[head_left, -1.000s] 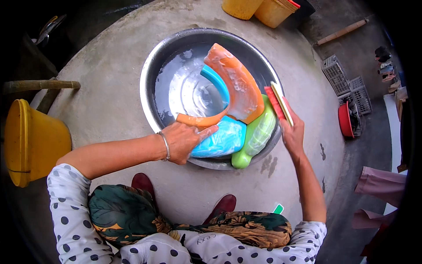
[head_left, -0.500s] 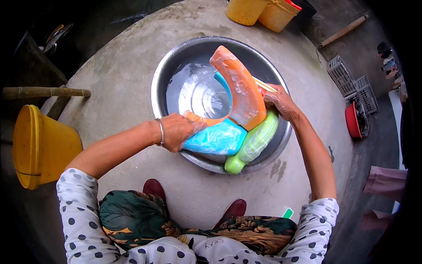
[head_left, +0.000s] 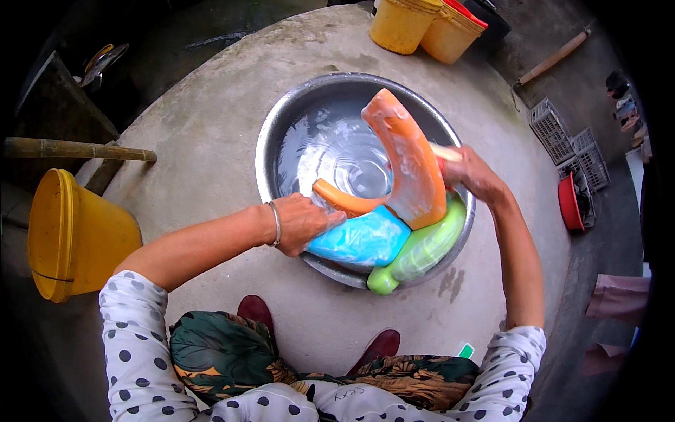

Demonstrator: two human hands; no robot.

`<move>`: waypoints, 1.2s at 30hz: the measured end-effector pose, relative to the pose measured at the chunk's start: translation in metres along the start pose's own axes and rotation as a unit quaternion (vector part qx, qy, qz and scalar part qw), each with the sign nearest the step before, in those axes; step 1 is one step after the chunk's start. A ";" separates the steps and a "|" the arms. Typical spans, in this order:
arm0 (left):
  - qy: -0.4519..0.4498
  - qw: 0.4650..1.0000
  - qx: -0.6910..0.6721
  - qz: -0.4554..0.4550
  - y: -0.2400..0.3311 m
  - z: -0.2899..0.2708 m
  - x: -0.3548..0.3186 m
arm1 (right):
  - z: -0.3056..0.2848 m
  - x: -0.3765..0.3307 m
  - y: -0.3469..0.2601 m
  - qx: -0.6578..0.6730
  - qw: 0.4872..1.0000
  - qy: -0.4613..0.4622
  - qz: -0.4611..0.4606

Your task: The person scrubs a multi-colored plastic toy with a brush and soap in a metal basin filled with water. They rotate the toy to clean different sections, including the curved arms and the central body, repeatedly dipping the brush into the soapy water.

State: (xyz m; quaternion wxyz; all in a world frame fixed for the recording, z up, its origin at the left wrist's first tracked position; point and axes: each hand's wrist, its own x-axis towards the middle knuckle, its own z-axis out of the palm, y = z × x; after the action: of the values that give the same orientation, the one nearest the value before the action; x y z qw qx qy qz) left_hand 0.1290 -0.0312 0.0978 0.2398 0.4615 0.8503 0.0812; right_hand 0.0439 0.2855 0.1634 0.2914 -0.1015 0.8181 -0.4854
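A large metal basin [head_left: 281,133] with soapy water sits on a round concrete slab [head_left: 204,126]. Inside it stands a curved, soapy plastic piece with orange [head_left: 408,162], blue [head_left: 362,239] and green [head_left: 425,250] bands. My left hand [head_left: 304,224] grips the near end of the orange band at the basin's front rim. My right hand [head_left: 474,174] is closed on a scrub brush with a pale handle, pressed against the right side of the orange band; most of the brush is hidden.
A yellow bucket [head_left: 74,235] lies at the left beside a wooden pole [head_left: 77,150]. Two yellow buckets [head_left: 422,24] stand at the far edge. Plastic crates [head_left: 569,144] and a red bowl [head_left: 571,204] are on the ground at right. My shoes [head_left: 256,313] rest near the basin.
My right hand with the brush has moved up along the orange band's right side. The view has shifted slightly; my left hand stays on the near end.
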 end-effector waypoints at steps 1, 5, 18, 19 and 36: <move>-0.004 1.000 -0.003 -0.004 -0.002 0.002 -0.001 | 0.003 -0.004 -0.001 -0.034 0.999 -0.024 0.020; -0.015 1.000 0.023 0.001 0.002 -0.003 0.005 | 0.012 0.005 0.001 0.125 0.991 0.050 -0.009; 0.132 0.981 0.129 -0.051 -0.012 0.047 0.030 | 0.054 0.038 -0.014 0.250 0.965 0.001 -0.079; 0.144 0.975 0.154 -0.064 -0.014 0.050 0.035 | 0.054 0.040 -0.013 0.244 0.967 0.011 -0.073; 0.244 0.932 0.131 -0.232 -0.083 0.076 0.096 | 0.129 0.016 0.099 -0.042 0.974 0.107 -0.193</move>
State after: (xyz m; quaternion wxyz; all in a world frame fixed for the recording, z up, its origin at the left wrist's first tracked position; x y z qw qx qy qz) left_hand 0.0599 -0.0045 -0.0306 -0.0258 0.2444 0.9691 0.0217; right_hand 0.1168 0.2338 0.0261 0.0982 -0.2174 0.8291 -0.5057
